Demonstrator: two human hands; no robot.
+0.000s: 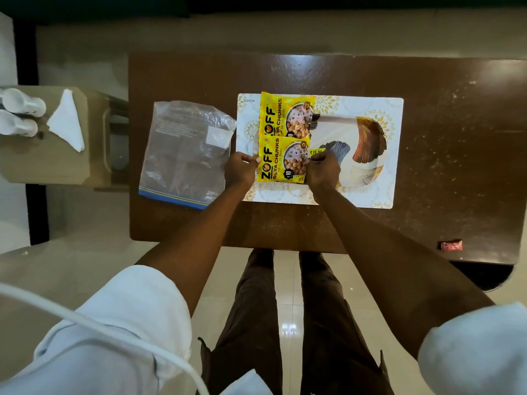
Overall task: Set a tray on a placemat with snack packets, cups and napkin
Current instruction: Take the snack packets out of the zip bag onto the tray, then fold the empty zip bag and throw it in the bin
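A white patterned placemat point(395, 155) lies on the brown table with a white tray point(368, 172) bearing a feather print on it. Two yellow soya-chunk snack packets rest on the tray's left part: the far packet point(281, 115) and the near packet point(282, 161), which overlaps it. My left hand point(241, 169) pinches the near packet's left edge and my right hand point(322, 169) pinches its right edge. Two white cups point(21, 114) lie on their sides beside a folded white napkin point(68, 121) on a beige side stand at the far left.
An empty clear zip bag point(185, 149) lies on the table point(456, 138) left of the placemat. A small red wrapper point(451, 245) sits near the table's front right edge. The beige side stand point(48, 166) is left of the table. My legs stand at the near edge.
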